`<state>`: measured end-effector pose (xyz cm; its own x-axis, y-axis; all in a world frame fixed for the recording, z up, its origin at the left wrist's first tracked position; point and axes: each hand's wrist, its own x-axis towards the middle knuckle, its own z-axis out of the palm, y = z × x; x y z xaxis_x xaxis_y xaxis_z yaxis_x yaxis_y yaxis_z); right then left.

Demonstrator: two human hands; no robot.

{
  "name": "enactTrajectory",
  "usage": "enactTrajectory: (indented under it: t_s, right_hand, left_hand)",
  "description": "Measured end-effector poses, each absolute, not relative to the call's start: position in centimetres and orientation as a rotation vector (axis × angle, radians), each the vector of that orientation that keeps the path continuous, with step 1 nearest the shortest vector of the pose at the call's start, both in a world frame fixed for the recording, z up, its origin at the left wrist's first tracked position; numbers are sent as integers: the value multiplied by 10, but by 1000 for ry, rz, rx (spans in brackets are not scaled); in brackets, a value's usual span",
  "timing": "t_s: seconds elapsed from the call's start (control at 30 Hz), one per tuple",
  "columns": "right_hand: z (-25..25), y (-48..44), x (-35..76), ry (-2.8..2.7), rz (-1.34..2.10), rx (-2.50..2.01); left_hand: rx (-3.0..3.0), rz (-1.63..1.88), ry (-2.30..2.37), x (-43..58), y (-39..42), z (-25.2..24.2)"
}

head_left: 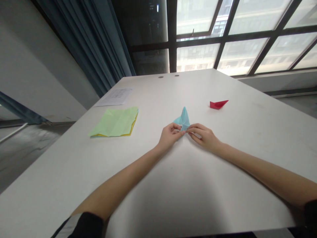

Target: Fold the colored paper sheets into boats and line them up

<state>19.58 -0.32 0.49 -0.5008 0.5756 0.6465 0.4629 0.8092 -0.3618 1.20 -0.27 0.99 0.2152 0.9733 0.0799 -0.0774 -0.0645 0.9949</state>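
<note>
Fingers [174, 126] pinch pale-blue paper [184, 117] — creased, folded, sharply peaked.

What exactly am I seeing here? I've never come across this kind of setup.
No machine here: these are a person's bare hands, filmed by a camera worn on the head, looking forward and down. The left hand holds a folded blue paper; the right hand has its fingertips at the paper's edge. On the white table, a green sheet lies over yellow paper at left, a printed page behind, and a folded red paper at right.
</note>
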Motion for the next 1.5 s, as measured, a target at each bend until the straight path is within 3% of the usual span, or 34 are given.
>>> enactTrajectory:
  t_s: [0.43,1.07,1.5]
  right_hand:
    - [8,-12,186,-1776,679,-953]
    - [7,-16,185,-1769,807,-940]
    - [13,-23,180,-2048,340,-901]
  left_hand:
    - [1156,1108,840,22,-8,21]
    - [1143,1141,942,25,-13,24]
    - [1253,1223,1003,27,-11,11]
